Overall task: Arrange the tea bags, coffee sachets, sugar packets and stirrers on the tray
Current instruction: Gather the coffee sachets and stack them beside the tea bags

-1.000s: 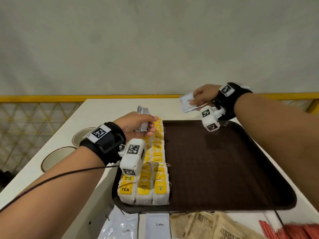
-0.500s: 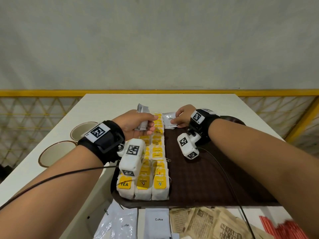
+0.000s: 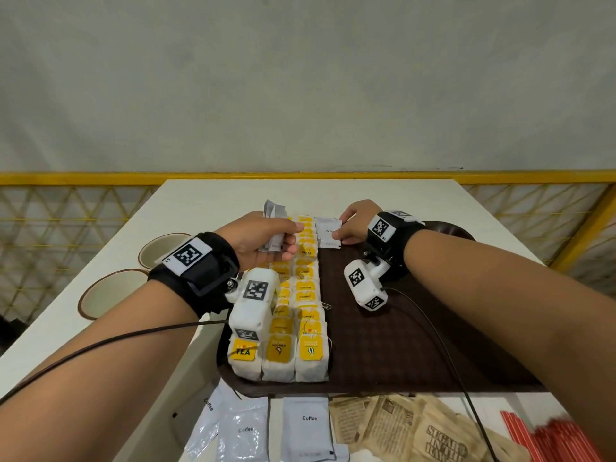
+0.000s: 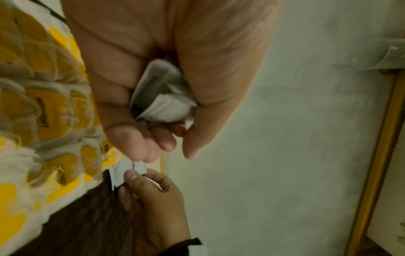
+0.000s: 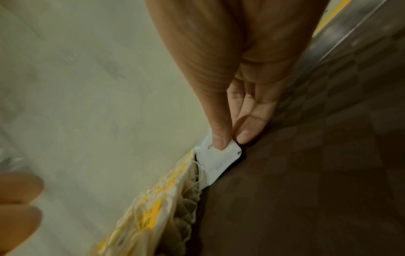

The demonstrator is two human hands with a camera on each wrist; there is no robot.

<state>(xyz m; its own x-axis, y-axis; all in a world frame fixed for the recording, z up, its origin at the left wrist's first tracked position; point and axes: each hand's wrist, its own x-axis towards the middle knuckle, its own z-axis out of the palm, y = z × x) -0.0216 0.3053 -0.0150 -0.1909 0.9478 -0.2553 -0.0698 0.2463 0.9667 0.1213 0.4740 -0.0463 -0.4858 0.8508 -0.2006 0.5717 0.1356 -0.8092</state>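
A dark brown tray (image 3: 393,348) lies on the white table. Three rows of yellow-tagged tea bags (image 3: 305,295) fill its left side. My left hand (image 3: 266,240) hovers over those rows and grips a small bunch of white coffee sachets (image 3: 275,228), seen crumpled in the palm in the left wrist view (image 4: 164,98). My right hand (image 3: 353,225) pinches one white coffee sachet (image 3: 328,236) at the tray's far edge, right beside the tea bags; its lower edge rests on the tray (image 5: 217,159).
More coffee sachets (image 3: 306,428), brown sugar packets (image 3: 416,431) and red stirrers (image 3: 546,438) lie on the table in front of the tray. Two round saucers (image 3: 110,295) sit left of it. A yellow railing (image 3: 100,178) runs behind the table.
My right hand has swung left from above the tray's far right corner and come down, bringing its sachet to the tray's far edge beside the tea bags. The left hand has stayed put.
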